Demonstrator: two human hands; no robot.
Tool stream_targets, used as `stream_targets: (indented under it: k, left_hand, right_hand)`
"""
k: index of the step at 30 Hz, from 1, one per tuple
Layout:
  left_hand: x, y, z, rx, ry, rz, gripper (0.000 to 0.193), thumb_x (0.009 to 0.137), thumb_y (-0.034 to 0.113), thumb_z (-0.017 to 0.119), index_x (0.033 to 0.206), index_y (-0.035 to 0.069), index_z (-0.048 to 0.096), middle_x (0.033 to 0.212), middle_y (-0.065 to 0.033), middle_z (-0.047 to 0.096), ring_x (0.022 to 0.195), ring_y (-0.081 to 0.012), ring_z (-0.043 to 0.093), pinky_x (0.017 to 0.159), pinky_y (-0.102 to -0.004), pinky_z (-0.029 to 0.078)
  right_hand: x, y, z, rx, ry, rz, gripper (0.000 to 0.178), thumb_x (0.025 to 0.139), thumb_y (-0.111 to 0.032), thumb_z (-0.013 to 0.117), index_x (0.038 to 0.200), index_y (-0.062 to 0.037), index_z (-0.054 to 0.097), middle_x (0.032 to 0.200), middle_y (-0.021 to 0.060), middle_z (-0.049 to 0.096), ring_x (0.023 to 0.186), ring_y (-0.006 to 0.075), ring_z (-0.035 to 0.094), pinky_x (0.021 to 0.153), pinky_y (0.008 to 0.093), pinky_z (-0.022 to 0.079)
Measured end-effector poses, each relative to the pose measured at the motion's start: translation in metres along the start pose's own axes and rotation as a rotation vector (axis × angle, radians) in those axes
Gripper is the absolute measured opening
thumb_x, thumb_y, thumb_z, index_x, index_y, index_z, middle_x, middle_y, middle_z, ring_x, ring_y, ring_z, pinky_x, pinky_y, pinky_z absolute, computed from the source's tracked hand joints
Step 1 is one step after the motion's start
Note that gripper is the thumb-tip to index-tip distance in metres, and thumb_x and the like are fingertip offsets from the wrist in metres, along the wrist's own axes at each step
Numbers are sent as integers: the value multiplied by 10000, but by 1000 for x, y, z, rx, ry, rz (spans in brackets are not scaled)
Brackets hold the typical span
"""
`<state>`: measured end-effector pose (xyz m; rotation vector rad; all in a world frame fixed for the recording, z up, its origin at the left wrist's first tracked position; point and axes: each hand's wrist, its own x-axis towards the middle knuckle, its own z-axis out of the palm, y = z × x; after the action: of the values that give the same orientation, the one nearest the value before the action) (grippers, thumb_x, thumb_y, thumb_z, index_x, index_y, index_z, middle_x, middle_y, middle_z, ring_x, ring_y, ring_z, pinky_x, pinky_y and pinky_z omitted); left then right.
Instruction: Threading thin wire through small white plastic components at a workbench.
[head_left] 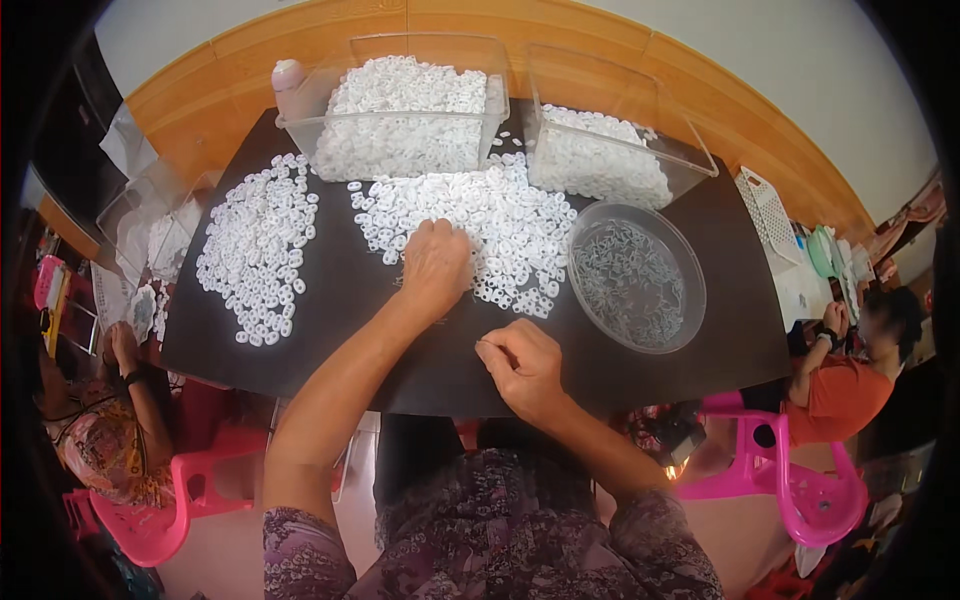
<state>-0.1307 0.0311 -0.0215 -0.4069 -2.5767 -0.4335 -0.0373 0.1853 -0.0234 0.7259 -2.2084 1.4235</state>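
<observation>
My left hand [437, 262] is over the near edge of the middle pile of small white plastic pieces [520, 220]. Its fingers are curled downward, and the back of the hand hides whatever they grip. Closer to the table's front edge, my right hand [525, 368] is closed, thumb pressed to the bent fingers; anything between them is too small to make out. To the left lies another heap of oval white pieces [255, 250], each with small openings. A round clear tray [692, 290] at the right holds many small grey metal-looking parts.
Two clear plastic bins, the left [400, 125] fuller than the right [690, 158], stand at the back of the dark table [390, 375], filled with white pieces. A pink bottle [288, 82] stands behind. People sit at both sides, near pink chairs [815, 500].
</observation>
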Motion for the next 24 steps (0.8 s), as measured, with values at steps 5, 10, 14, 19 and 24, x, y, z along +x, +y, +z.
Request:
stream_targets:
  k: [5,10,14,19,24]
  left_hand:
    - [-5,-3,4,-12,17,27,53,673,69,600,670,16,595,749,-161,563,753,-322,537,681,-419,441]
    - [-5,-7,5,25,-15,107,49,709,66,604,673,33,604,734,-136,550,746,-303,525,661,-406,430]
    - [-5,-11,1,-78,15,107,26,701,73,625,703,54,608,715,-106,550,726,-298,526,663,-403,432]
    - [-8,-11,-31,-268,54,73,76,737,77,641,757,26,590,715,-68,591,697,-215,572,625,-345,450]
    - [-36,-4,-55,-936,-196,-382,128,839,150,652,867,26,640,687,15,555,608,-44,481,527,-194,394]
  right_hand:
    - [-1,3,-1,-7,-15,9,68,736,8,682,734,-16,618,637,60,532,538,160,492,493,284,383]
    - [0,2,0,-22,-30,61,60,742,0,677,741,-16,618,649,63,531,550,161,495,507,280,387]
    - [0,2,0,-31,-55,97,50,757,-17,666,746,-18,618,659,62,534,565,159,501,525,281,394]
    - [3,6,-4,-32,-54,102,32,775,-18,651,761,-15,622,686,52,558,598,136,517,563,261,409]
    - [9,1,-4,181,-48,337,28,814,-25,638,806,1,635,711,-8,583,644,55,515,594,206,412]
